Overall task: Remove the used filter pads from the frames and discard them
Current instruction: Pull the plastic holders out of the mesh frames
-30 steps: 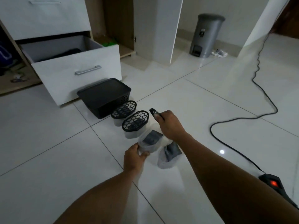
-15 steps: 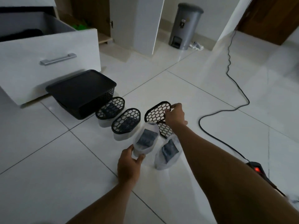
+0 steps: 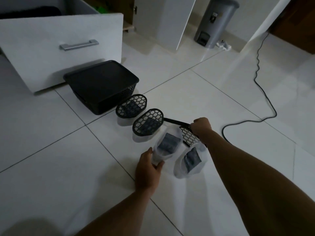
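Moved: your right hand (image 3: pixel 201 127) has turned the black honeycomb-mesh oval lid (image 3: pixel 175 122) from face-on to edge-on.
Right hand: arm stretched forward, fingers curled, pinching that lid's rim above a second mesh lid (image 3: pixel 189 137) on the floor.
Left hand (image 3: pixel 148 169): grips the near end of the uncovered white translucent oval frame (image 3: pixel 171 131).
Pads: one dark grey square filter pad (image 3: pixel 167 143) sits inside your held frame, and another pad (image 3: pixel 192 158) sits in the open frame (image 3: pixel 179 171) just beside it.
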Motion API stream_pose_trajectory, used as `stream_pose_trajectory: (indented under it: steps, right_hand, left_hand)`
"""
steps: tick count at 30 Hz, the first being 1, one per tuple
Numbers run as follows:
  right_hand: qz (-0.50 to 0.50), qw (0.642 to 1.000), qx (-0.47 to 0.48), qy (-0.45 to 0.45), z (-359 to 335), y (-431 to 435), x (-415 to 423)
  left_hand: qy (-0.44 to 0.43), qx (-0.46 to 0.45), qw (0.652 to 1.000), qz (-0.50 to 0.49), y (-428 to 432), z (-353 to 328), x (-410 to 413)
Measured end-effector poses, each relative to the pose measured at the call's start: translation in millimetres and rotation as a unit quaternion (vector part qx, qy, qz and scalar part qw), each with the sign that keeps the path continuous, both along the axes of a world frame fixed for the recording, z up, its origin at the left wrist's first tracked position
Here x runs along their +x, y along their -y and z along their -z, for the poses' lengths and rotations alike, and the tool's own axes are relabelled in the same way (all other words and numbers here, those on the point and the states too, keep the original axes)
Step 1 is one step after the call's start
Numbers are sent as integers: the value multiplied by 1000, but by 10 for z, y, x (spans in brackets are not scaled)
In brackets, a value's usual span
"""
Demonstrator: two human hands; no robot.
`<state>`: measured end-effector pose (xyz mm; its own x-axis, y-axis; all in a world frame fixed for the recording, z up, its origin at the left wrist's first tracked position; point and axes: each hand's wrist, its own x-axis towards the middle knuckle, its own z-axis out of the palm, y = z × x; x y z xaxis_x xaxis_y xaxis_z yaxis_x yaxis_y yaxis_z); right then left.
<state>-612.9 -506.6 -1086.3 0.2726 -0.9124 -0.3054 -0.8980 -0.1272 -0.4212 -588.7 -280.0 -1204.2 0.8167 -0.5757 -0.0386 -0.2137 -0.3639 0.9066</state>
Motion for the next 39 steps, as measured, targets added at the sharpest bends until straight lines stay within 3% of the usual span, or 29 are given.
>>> stream_pose_trajectory:
  steps: [5,8,10,13,18,23,32,36,39]
  right_hand:
    - [39,997,-20,65,-55,-130,-50]
    - [2,997,-46,62,-205,-362,53]
    - [-75,992,-83,55,-275,-537,168]
    - [-255,957,-134,24,-248,-837,365]
    - [-448,879,-145,-74,-72,-1117,631]
    - [-480,844,-205,-124,39,-1097,703]
    - [-549,760,-328,-115,132,-997,605]
    - [-542,764,-338,-99,192,-998,608]
    - [-485,822,-298,-9,29,-973,645]
  left_hand:
    - [-62,11,998,-5,-48,-48,22]
    - [-107,3,993,-46,-69,-116,48]
    - [-132,-18,986,-100,-79,-152,111]
    - [-122,-15,980,-155,-137,-191,329]
    - [-111,1,989,-98,-160,-297,759]
    - [-198,-53,979,-6,-24,-363,1025]
    - [-193,-64,979,-22,-8,-334,951]
    - [-153,-52,987,-28,-11,-337,922]
    - [-126,-43,991,-26,-22,-364,915]
